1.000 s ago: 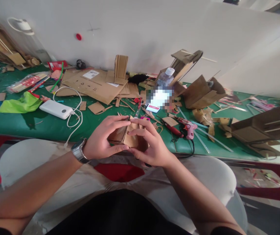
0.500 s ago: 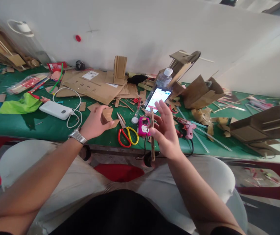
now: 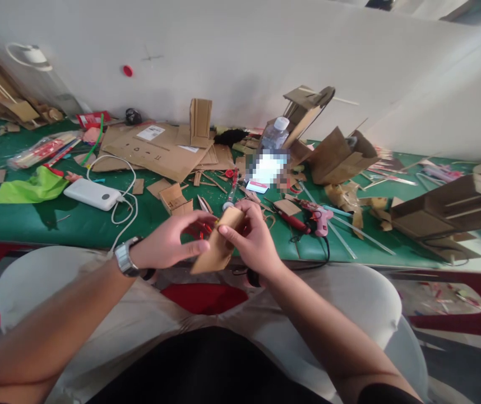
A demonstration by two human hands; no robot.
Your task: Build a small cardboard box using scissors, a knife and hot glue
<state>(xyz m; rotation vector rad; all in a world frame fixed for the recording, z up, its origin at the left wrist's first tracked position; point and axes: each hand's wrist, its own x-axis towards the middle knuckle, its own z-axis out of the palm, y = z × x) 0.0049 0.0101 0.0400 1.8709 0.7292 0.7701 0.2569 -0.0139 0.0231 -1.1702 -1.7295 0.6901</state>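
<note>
Brown cardboard, a creased, tilted piece (image 3: 217,253), was above the front edge of the green bench (image 3: 84,221), grasped between thumb and fingers of the right hand (image 3: 256,241). The left hand (image 3: 162,242) had its grip parted beside it; contact was unclear. The step looked like turning or positioning the piece, which seemed to call for steady right-hand support and light left fingertips.
</note>
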